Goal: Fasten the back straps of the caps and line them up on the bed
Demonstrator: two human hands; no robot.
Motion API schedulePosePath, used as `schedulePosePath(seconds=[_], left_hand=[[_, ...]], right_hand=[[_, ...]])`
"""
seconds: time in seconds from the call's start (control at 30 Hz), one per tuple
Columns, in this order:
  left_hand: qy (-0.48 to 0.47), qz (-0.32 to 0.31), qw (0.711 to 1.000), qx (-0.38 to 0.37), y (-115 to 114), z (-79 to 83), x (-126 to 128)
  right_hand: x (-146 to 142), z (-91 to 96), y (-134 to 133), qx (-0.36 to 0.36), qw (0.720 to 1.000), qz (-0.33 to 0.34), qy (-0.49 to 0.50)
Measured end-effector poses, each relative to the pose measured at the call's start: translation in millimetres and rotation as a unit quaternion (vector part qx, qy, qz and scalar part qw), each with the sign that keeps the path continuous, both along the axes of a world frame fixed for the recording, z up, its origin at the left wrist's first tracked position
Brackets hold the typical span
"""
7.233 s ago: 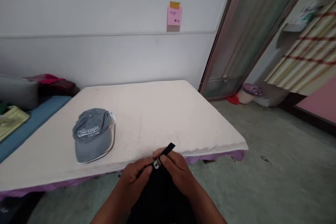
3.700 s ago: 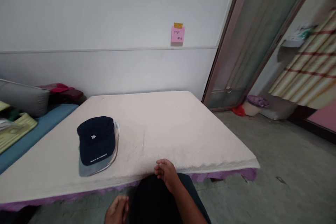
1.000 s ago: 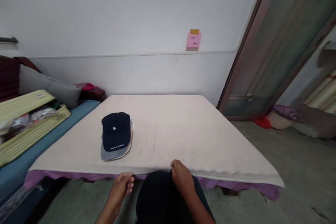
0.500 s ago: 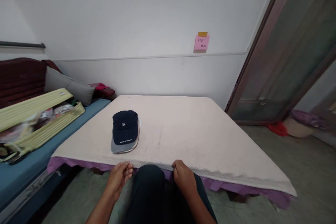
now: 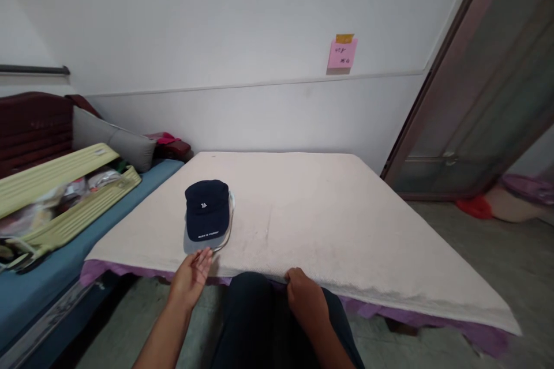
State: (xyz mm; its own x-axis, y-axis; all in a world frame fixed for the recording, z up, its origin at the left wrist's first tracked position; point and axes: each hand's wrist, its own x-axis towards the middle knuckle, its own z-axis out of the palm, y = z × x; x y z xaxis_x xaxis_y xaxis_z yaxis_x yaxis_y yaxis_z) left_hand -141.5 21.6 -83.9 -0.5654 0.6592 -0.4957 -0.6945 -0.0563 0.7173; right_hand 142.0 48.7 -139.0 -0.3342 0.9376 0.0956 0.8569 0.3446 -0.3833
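A dark blue cap (image 5: pixel 208 207) with a grey brim lies on the cream cloth of the table, left of the middle. Light-coloured edges show beneath it, so it seems stacked on one or more other caps. My left hand (image 5: pixel 190 277) is at the front of the brim, palm turned inward and fingers stretched out; its fingertips overlap the brim, and whether they press on it I cannot tell. By the table's front edge, above my knee, my right hand (image 5: pixel 305 297) has its fingers curled. Anything inside those fingers is hidden.
The table's cream cloth (image 5: pixel 311 213) covers a purple one (image 5: pixel 101 268) that hangs at the front edge. On the left, a blue bed (image 5: pixel 160 176) bears a yellow slatted container (image 5: pixel 56 173) with plastic packets, and a grey pillow (image 5: pixel 125 135). A pink note (image 5: pixel 342 55) is taped to the wall.
My left hand has moved forward from the table's front edge to the cap's brim. My right hand stays by the edge. The view has shifted slightly; the cap lies where it was.
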Motion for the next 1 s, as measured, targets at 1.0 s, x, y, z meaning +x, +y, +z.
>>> schedulePosePath(seconds=[1.0], left_hand=[[-0.021, -0.021, 0.998, -0.063, 41.6, -39.0, -23.1]], right_hand=[[-18.7, -2.9, -6.8, -0.015, 0.999, 0.032, -0.01]])
